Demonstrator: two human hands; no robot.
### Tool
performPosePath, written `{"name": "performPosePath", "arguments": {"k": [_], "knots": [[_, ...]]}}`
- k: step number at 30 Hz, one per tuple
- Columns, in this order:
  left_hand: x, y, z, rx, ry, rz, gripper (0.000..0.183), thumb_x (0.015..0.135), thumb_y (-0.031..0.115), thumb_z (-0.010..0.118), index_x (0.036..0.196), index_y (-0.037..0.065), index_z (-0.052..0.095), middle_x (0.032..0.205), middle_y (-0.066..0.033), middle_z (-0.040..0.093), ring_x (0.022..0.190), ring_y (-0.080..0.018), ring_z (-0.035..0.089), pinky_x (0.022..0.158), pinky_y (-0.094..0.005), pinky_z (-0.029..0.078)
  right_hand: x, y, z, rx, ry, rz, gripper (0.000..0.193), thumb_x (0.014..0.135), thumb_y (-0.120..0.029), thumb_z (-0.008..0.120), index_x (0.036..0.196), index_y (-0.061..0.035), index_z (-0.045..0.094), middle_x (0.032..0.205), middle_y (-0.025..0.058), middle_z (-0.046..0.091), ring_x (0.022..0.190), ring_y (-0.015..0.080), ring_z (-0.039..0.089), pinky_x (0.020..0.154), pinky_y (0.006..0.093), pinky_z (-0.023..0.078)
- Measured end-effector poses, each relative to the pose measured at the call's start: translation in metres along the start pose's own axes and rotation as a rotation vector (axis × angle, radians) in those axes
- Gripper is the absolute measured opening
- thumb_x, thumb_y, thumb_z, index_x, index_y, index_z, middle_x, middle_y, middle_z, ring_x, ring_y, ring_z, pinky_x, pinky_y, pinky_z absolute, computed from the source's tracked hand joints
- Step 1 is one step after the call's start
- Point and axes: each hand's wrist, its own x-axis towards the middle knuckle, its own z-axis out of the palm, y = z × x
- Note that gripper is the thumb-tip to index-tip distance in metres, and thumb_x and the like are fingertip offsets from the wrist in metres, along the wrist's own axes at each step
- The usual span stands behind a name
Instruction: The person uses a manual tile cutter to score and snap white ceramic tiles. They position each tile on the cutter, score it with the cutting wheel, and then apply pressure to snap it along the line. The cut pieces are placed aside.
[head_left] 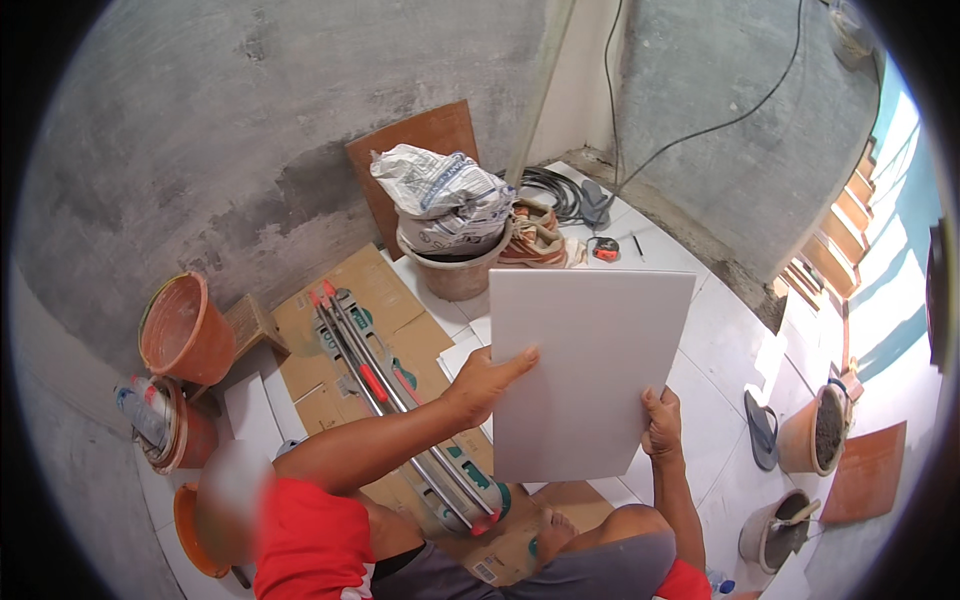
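Fingers of the left hand (484, 386) and right hand (662, 428) grip a white tile (588, 370), the left fingertips mostly hidden behind it.

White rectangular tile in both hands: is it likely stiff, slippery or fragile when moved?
Probably stiff: the tile spans flat between the left hand and right hand. It may be slippery, its face looking smooth. Its thin, square corners could chip.
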Motion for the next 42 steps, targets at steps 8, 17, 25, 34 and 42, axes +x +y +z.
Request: {"name": "performPosePath", "arguments": {"k": [8,17,25,34,42], "knots": [[-0.010,-0.001,0.008,-0.105,-0.040,-0.008,0.048,0.097,0.029,0.071,0.127,-0.006,0.059,0.116,-0.0129,0.067,0.104,-0.0197,0.066,0.090,-0.0338,0.054,0.001,-0.006,-0.016,-0.107,0.002,0.008,0.053,0.095,-0.032,0.072,0.123,0.0106,0.058,0.110,0.0141,0.069,0.095,0.0195,0.067,0.087,0.0342,0.055],[-0.015,0.017,0.019,-0.030,-0.039,0.014,0.041,0.099,0.028,0.069,0.124,-0.004,0.062,0.110,-0.0091,0.069,0.097,-0.0139,0.066,0.084,-0.0297,0.055,-0.001,-0.014,-0.006,-0.057,-0.018,-0.112,0.058,0.094,-0.033,0.074,0.130,0.0075,0.054,0.118,0.0146,0.066,0.110,0.0237,0.064,0.098,0.0384,0.050],[-0.033,0.047,0.020,0.052,-0.095,0.214,0.040,0.098,0.034,0.070,0.117,-0.001,0.070,0.105,-0.0066,0.073,0.093,-0.0096,0.066,0.079,-0.0258,0.054,0.015,-0.048,0.003,-0.083,-0.177,-0.288,0.056,0.101,-0.039,0.062,0.137,0.0018,0.049,0.134,0.0094,0.059,0.121,0.0211,0.058,0.106,0.0375,0.046],[-0.036,0.086,0.000,0.170,-0.243,0.430,0.034,0.091,0.021,0.078,0.115,-0.003,0.072,0.103,-0.0052,0.074,0.091,-0.0076,0.064,0.080,-0.0252,0.053,-0.001,-0.231,0.094,-0.874,-0.005,-0.872,0.097,0.087,-0.070,0.064,0.148,0.0015,0.042,0.128,0.0162,0.061,0.119,0.0263,0.059,0.102,0.0396,0.046],[-0.057,0.109,-0.029,0.298,-0.165,0.489,0.034,0.086,0.016,0.083,0.114,-0.001,0.073,0.101,-0.0048,0.075,0.092,-0.0077,0.064,0.083,-0.0252,0.051,-0.010,-0.222,0.230,-1.257,-0.357,-0.278,0.031,0.072,0.003,0.074,0.102,0.0040,0.068,0.081,0.0098,0.070,0.076,0.0185,0.066,0.072,0.0313,0.051]]}}
